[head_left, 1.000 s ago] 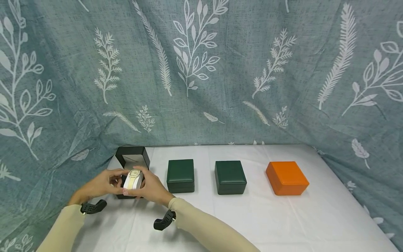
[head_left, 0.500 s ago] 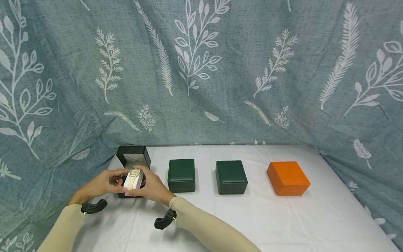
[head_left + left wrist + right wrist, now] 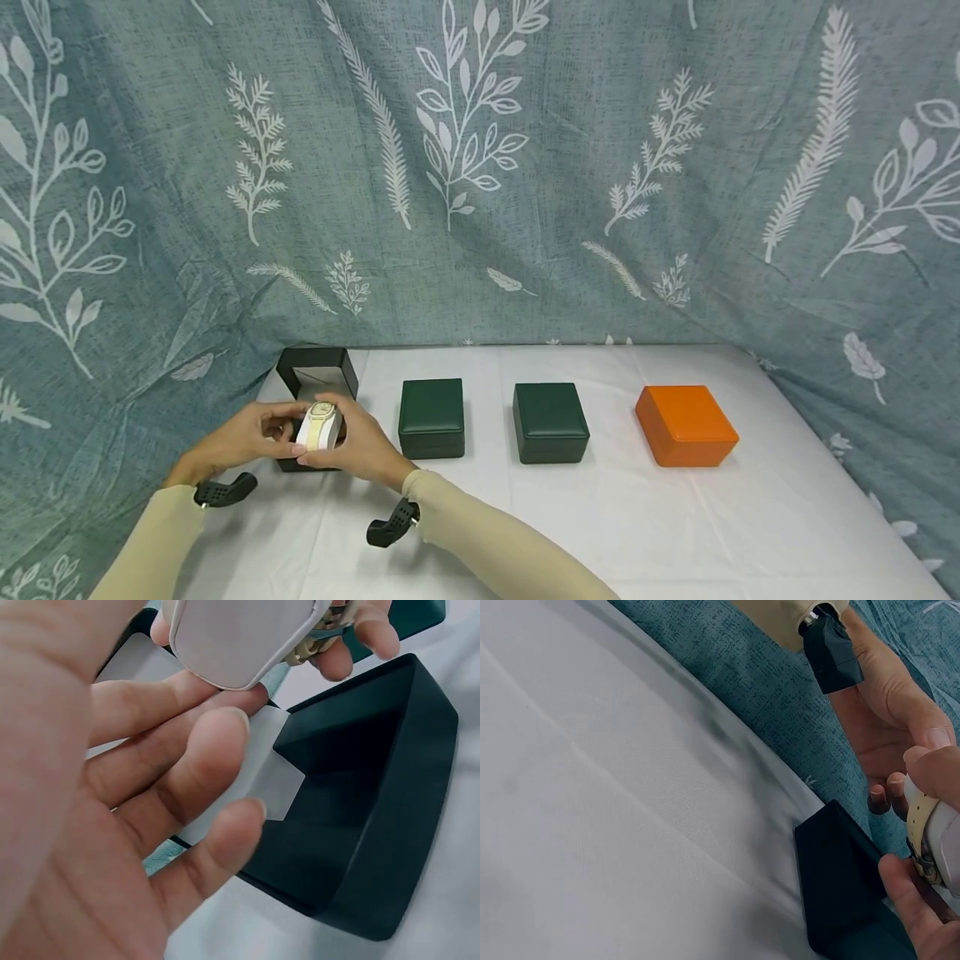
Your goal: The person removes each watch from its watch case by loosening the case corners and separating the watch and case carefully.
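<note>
A white cushion [image 3: 317, 433] with a gold watch [image 3: 322, 411] strapped round it is held just above an open black box [image 3: 316, 373] at the table's left. My left hand [image 3: 243, 437] pinches the cushion's left side, thumb on top. My right hand [image 3: 360, 447] grips its right side. In the left wrist view the cushion [image 3: 240, 637] hangs over the box's [image 3: 375, 825] dark hollow, which holds nothing. The right wrist view shows the watch strap [image 3: 919, 825] between both hands, beside the box's outer wall [image 3: 840, 877].
Two shut dark green boxes [image 3: 431, 417] [image 3: 550, 421] and a shut orange box [image 3: 684, 425] stand in a row to the right on the white tablecloth [image 3: 637, 517]. A leaf-patterned teal cloth [image 3: 480, 167] hangs behind and along both sides.
</note>
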